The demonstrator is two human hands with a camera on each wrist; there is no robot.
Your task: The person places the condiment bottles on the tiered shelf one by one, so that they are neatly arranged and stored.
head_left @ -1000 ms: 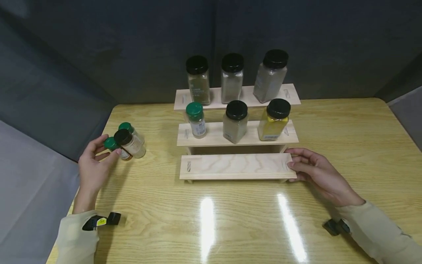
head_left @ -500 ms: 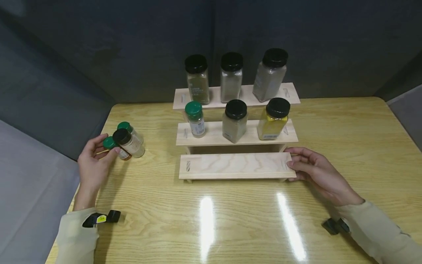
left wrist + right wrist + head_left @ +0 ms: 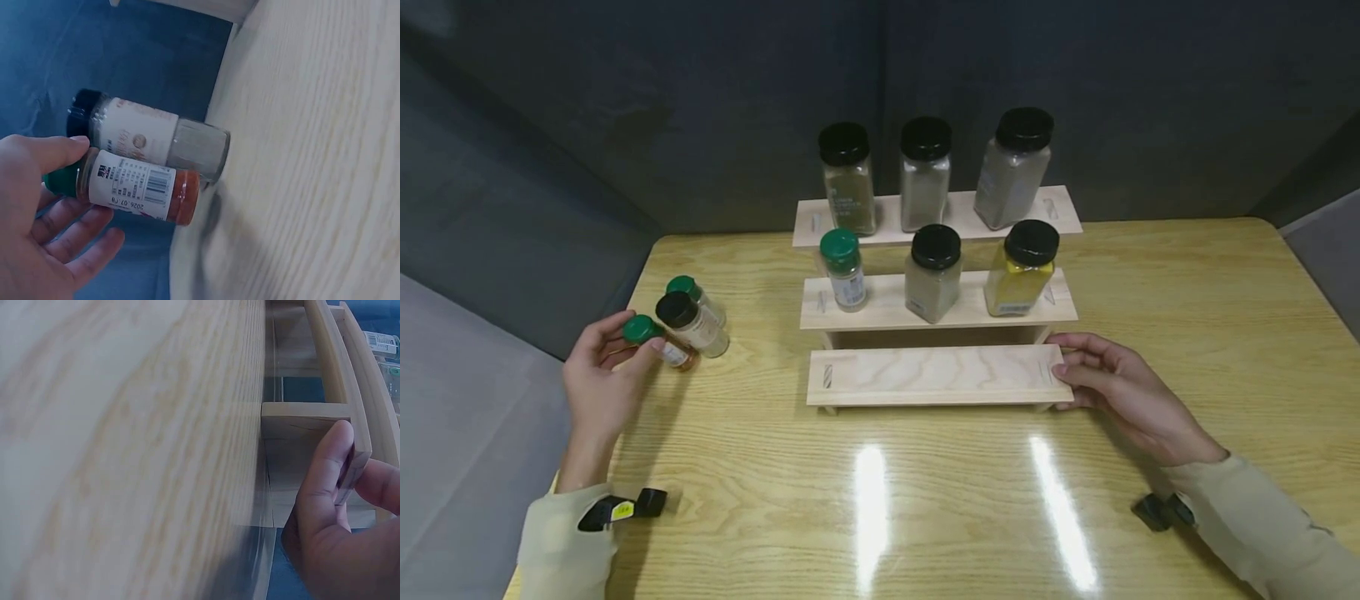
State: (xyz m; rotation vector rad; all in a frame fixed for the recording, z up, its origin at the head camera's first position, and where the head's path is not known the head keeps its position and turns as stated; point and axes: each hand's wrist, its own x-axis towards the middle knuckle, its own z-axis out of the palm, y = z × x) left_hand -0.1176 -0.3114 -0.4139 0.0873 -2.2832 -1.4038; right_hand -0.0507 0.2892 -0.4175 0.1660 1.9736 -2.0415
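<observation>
In the head view my left hand [image 3: 602, 375], at the table's left, pinches a small spice jar [image 3: 676, 356] near its green cap. Reddish-orange contents and a white barcode label show on that spice jar [image 3: 134, 187] in the left wrist view, with my thumb on the near side. Close beside it is a larger black-capped jar [image 3: 703, 330], and behind that another green-capped jar [image 3: 685, 287]. My right hand [image 3: 1131, 400] grips the right end of the lowest step of a wooden tiered rack [image 3: 940, 377]. In the right wrist view, thumb and fingers lie around the step's end [image 3: 359, 453].
Three tall black-capped jars [image 3: 925, 183] stand on the rack's top step. The middle step carries a green-capped jar [image 3: 847, 279], a black-capped jar [image 3: 933, 279] and a yellow-labelled jar [image 3: 1018, 275]. A dark fabric wall [image 3: 737, 125] rises behind the wooden table [image 3: 760, 483].
My left hand has shifted slightly left with the small spice jar, opening a gap from the black-capped jar. The right hand keeps its grip on the rack.
</observation>
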